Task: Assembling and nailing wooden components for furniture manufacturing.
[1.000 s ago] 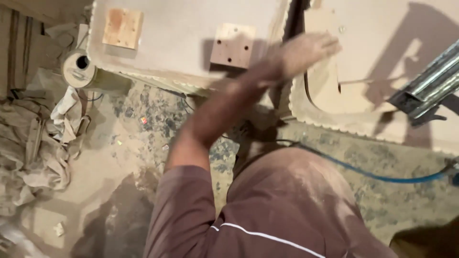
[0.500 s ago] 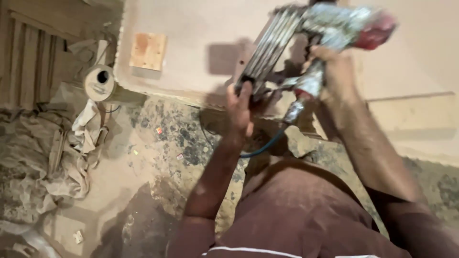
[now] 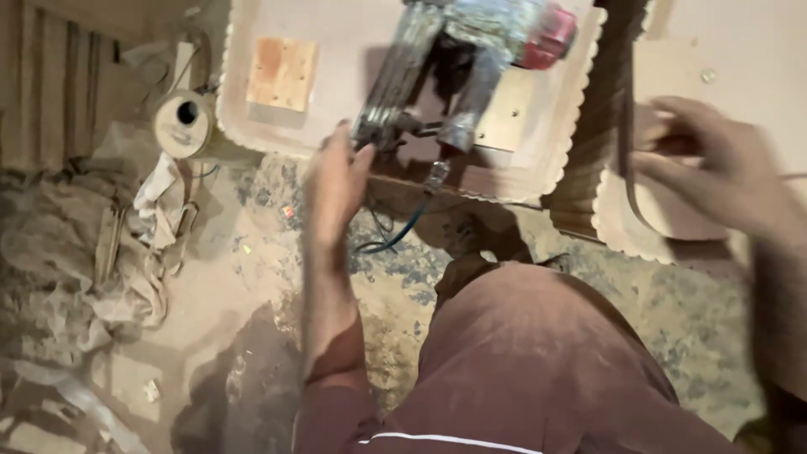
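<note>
Left hand [image 3: 334, 181] up at the nail gun [image 3: 458, 63], fingertips on the foot of its long magazine; blurred, so I can't tell whether it's clamped or just touching. The gun lies just ahead of that hand, long axis slanting away over the scalloped panel [image 3: 580, 109]. Right hand [image 3: 714, 168], fingers spread and empty, hovers well off to the side over another scalloped board [image 3: 664, 235]. Left is clearly nearer.

Maroon short-sleeved shirt, thin white stripe, bare forearms
</note>
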